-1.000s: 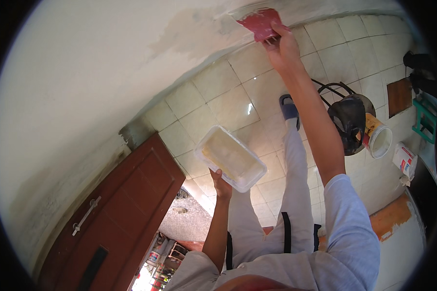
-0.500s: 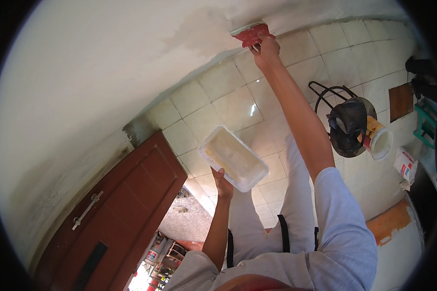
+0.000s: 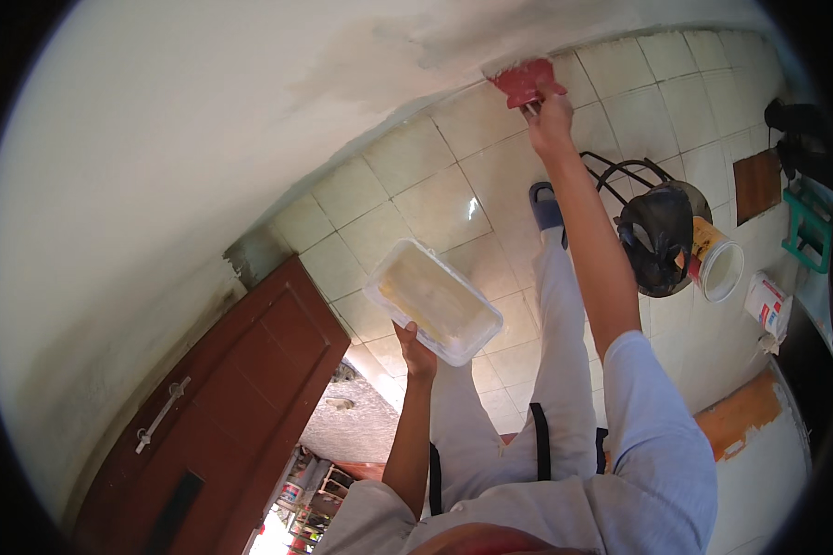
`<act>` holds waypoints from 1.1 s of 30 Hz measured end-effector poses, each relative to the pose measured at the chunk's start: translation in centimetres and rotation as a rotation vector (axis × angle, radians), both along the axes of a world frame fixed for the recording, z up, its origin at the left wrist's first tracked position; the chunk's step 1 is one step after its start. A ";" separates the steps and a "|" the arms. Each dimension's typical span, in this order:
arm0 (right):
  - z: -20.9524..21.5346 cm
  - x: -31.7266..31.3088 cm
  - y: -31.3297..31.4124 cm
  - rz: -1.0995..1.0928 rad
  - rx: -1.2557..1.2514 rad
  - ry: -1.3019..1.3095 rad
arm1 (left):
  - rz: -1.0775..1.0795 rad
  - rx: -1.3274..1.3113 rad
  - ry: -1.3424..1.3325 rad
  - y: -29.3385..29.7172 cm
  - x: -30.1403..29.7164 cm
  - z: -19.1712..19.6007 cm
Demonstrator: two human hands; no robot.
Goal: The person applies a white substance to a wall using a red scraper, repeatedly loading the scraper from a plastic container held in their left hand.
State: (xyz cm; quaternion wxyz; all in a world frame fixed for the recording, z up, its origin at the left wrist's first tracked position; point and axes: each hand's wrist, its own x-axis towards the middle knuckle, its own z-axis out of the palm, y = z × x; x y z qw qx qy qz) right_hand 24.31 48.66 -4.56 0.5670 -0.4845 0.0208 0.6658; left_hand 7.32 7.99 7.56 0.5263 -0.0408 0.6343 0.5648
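Note:
My right hand (image 3: 553, 120) is stretched far forward and closed on a red putty spreader (image 3: 526, 83). Pale paste coats the spreader's far edge, which is at the lower part of the white wall (image 3: 204, 120); whether it touches the wall I cannot tell. Grey damp-looking patches mark the wall to its left. Before my waist my left hand (image 3: 416, 351) grips the near left side of a white rectangular plastic tub (image 3: 453, 350), its thumb over the rim. Pale smears line the tub's inside.
A brown panelled door (image 3: 241, 379) stands at the left beside an opening. On the right, a black-framed chair (image 3: 611, 171) carries a dark bag (image 3: 659, 236) and a round bucket (image 3: 722, 271). Farther right are a green stool (image 3: 808, 227) and a white packet (image 3: 766, 303). Tiles cover the floor (image 3: 416, 208).
The spreader and my right hand have moved to the right and slightly nearer. My right foot in a dark slipper now shows. The tub has shifted slightly left.

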 end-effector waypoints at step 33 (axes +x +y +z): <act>-20.9 -5.3 3.1 0.114 -0.124 -0.059 | 0.041 -0.178 0.039 0.7 2.1 -6.3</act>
